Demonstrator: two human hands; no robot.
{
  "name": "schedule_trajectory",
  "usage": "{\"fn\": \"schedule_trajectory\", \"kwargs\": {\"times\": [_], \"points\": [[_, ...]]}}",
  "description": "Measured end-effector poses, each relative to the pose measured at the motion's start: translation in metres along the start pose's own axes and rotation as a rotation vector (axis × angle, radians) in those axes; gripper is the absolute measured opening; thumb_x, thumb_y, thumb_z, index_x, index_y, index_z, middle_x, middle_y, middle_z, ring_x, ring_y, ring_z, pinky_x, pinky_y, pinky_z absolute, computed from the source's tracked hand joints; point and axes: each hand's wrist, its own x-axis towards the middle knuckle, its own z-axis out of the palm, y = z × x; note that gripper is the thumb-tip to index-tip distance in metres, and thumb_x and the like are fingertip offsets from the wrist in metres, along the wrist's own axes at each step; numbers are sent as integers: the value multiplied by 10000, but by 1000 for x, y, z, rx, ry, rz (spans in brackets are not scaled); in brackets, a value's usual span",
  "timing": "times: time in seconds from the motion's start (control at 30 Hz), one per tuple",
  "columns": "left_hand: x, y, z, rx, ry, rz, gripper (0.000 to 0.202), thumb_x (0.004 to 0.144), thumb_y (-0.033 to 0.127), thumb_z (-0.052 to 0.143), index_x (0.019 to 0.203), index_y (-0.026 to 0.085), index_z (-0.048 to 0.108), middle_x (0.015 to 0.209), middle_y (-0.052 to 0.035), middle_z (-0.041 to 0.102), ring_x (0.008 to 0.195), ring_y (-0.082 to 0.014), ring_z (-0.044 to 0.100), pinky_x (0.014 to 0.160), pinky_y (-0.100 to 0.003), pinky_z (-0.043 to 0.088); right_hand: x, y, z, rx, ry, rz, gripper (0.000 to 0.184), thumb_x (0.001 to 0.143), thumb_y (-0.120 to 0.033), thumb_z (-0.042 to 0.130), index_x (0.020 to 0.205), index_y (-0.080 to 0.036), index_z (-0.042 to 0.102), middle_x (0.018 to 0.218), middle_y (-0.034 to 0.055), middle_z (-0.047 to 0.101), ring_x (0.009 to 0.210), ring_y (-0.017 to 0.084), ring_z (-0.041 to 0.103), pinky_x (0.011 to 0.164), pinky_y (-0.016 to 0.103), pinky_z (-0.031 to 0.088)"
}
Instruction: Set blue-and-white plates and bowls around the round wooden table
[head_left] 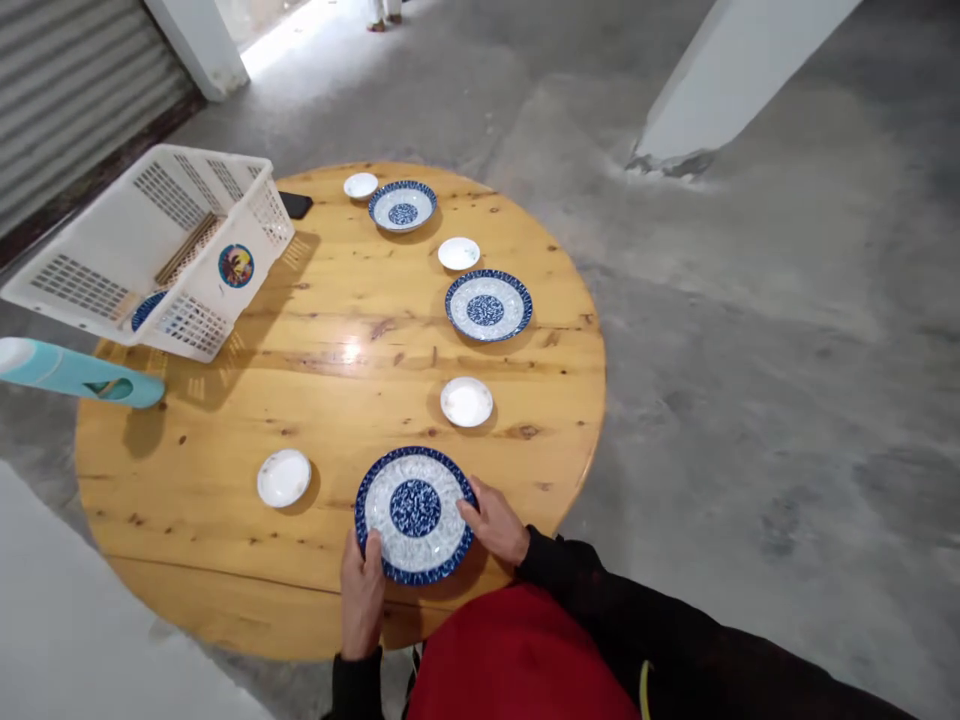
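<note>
Both my hands grip a blue-and-white patterned plate near the front edge of the round wooden table. My left hand is closed on its lower left rim, thumb on top. On the right rim, my right hand is closed the same way. Whether the plate touches the table I cannot tell. A small white dish sits to its left, and another small white dish lies just beyond it. Farther off are two similar patterned plates and two more small white dishes.
A white plastic basket stands at the table's left, holding a blue-rimmed plate and chopstick-like sticks. A turquoise cylinder stands in front of it. A black phone-like object lies behind. A pillar rises beyond; a person's feet show far away.
</note>
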Motion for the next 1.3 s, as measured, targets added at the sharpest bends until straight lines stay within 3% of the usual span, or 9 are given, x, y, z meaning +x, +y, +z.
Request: {"fn": "schedule_trajectory", "kwargs": {"times": [0.13, 0.3, 0.47, 0.6, 0.77, 0.9, 1.13, 1.23, 1.3], "points": [[-31, -7, 5, -22, 135, -78, 466, 859, 609, 539, 1041, 197, 659, 1074, -119, 725, 1054, -305, 666, 914, -400, 542, -3, -3, -5, 0, -108, -36, 138, 884, -252, 487, 982, -206, 572, 874, 66, 684, 792, 219, 623, 763, 325, 473], [-51, -3, 19, -94, 159, -31, 526, 849, 659, 535, 1065, 195, 655, 1075, -118, 736, 1034, -292, 684, 917, -392, 555, -4, -8, -26, -63, -117, -93, 109, 864, -265, 484, 928, -208, 552, 884, 76, 675, 805, 225, 614, 759, 334, 458], [-61, 5, 31, -125, 95, 18, 530, 847, 629, 549, 1092, 172, 660, 1114, -149, 736, 1077, -301, 677, 933, -388, 552, -33, -4, -46, -44, 16, -97, 107, 850, -267, 484, 893, -217, 567, 847, 67, 690, 771, 222, 617, 737, 335, 462], [-73, 2, 38, -107, -6, 75, 497, 875, 593, 516, 1077, 166, 672, 1124, -160, 727, 1136, -306, 657, 991, -409, 520, -68, 5, -49, -31, 104, -52, 170, 859, -319, 466, 919, -215, 587, 850, 77, 706, 778, 240, 646, 742, 356, 492], [-92, -12, 46, -105, -69, 96, 491, 889, 556, 503, 1120, 154, 662, 1171, -181, 712, 1136, -320, 654, 1020, -445, 497, -108, 17, -47, 3, 151, -5, 246, 856, -358, 447, 943, -206, 620, 835, 77, 722, 768, 252, 668, 742, 375, 523], [-104, -14, 49, -100, -105, 104, 491, 895, 541, 506, 1155, 149, 650, 1203, -186, 702, 1146, -319, 648, 1042, -447, 481, -123, 18, -52, 14, 150, 20, 271, 832, -362, 456, 950, -199, 636, 847, 80, 735, 794, 262, 682, 750, 379, 534], [-101, 13, 60, -81, -95, 148, 458, 927, 542, 472, 1115, 169, 658, 1186, -148, 702, 1132, -284, 646, 1009, -389, 496, -113, 15, -75, 30, 168, -28, 252, 846, -371, 438, 925, -205, 610, 875, 93, 723, 811, 259, 677, 800, 383, 532], [-95, 31, 82, -67, -100, 157, 484, 912, 568, 480, 1110, 165, 659, 1153, -143, 712, 1087, -279, 659, 987, -389, 504, -106, 27, -96, 50, 202, -37, 241, 850, -386, 439, 897, -211, 597, 819, 83, 708, 770, 259, 664, 769, 386, 535], [-91, 47, 107, -75, -115, 167, 496, 913, 569, 473, 1133, 161, 650, 1154, -144, 713, 1077, -273, 661, 984, -385, 500, -100, 41, -119, 41, 237, -31, 230, 853, -404, 445, 848, -221, 584, 772, 72, 695, 736, 256, 649, 720, 374, 528]]}}
